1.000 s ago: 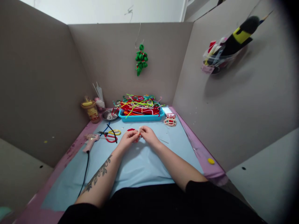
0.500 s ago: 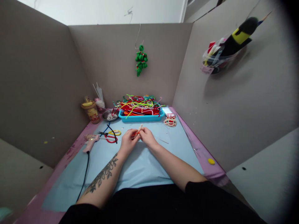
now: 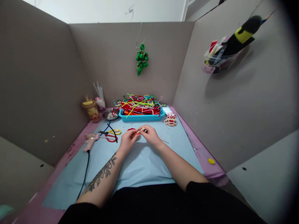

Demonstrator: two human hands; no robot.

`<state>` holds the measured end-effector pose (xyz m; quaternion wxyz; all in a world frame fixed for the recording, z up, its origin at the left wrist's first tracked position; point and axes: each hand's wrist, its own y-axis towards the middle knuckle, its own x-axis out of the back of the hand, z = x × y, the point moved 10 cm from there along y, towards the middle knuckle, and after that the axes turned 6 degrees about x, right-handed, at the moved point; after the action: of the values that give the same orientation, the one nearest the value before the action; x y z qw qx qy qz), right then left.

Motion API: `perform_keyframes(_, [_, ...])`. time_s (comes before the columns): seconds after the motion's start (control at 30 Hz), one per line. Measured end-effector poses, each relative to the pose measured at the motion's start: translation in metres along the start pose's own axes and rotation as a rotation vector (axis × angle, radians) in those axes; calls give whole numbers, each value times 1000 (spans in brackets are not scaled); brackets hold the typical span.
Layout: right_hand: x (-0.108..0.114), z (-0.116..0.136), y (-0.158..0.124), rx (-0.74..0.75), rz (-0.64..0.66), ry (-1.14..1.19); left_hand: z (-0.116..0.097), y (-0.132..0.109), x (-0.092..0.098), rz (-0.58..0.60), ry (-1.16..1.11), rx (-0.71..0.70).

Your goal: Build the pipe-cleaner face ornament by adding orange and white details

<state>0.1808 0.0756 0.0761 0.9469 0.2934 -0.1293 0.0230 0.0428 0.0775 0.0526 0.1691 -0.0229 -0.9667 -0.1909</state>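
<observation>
Between my two hands, over the middle of the blue cloth, is a small craft piece [image 3: 138, 133] in cream and orange-red, apparently made of pipe cleaner. Its shape is mostly hidden by my fingers. My left hand [image 3: 128, 140] pinches it from the left. From the right, my right hand [image 3: 149, 135] closes thumb and fingertips on its cream part. Something red [image 3: 131, 129] shows just behind the left fingers; whether it joins the held piece I cannot tell.
A blue tray [image 3: 142, 118] heaped with colourful pipe cleaners stands at the back. To the left are a metal dish [image 3: 111, 114], scissors [image 3: 110, 134] with red and yellow handles, and a pink glue gun [image 3: 91, 142]. A lion-like pipe-cleaner face [image 3: 170, 121] lies right.
My right hand has shifted slightly right and turned, its fingers now bent over the cream part. The left hand stays nearly in place, still pinching the piece.
</observation>
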Motion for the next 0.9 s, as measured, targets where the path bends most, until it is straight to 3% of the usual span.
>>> perform_keyframes(0.17, [0,9,0,85,0,-67,-13,-4,6,-39,29,-85])
perform_keyframes(0.47, [0,6,-3,14,-43,6,-24,-6,8,-50,51,-127])
perform_keyframes(0.6, [-6,-11,-3,-98,-33,201,-11,-2,11,-76,-83,50])
perform_keyframes(0.73, [-12,-22,-3,-169,-25,318,9,0,0,2,-336,274])
perform_keyframes(0.9, [-18,-22,-4,-201,20,360,14,0,-12,95,-421,331])
